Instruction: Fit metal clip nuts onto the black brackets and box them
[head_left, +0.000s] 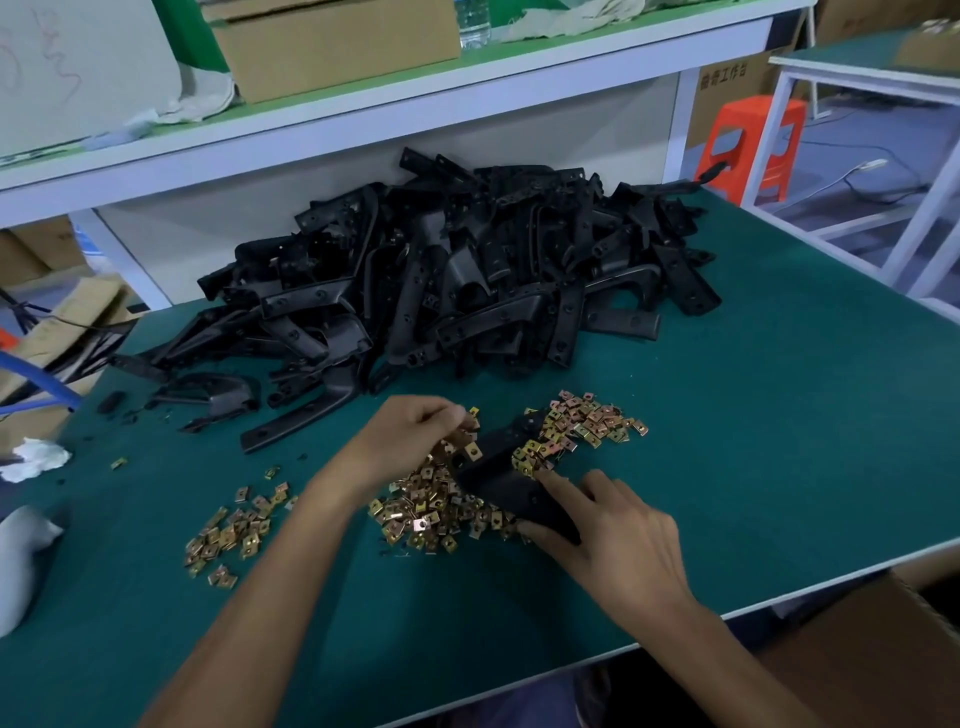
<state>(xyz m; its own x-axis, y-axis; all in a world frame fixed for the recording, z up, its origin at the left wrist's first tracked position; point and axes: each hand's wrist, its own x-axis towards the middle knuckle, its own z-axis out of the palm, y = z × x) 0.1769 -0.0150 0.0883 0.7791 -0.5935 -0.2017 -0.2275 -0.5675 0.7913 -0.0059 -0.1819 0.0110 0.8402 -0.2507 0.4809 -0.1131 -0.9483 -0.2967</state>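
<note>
While right hand (618, 540) grips black bracket (501, 480), lower centre, index extended, left hand (410, 434) pinches clip nut (472, 414) at bracket's upper-left end.

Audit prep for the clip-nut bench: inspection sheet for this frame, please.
Surface: green mat, bare toward the right.
Job's things: bracket pile at back; one bracket in hand; nuts in loose heaps at front; carton lower right, contents out of view.
Clutter: white rag and pale lump at left edge; black scraps nearby.
Hands: left hand pinches a nut over the bracket; right hand holds the bracket, index finger on top.
Cables: floor cable beyond the table, right; black lead at left.
Surroundings: shelf above with box and bottle; orange stool; second bench right.
</note>
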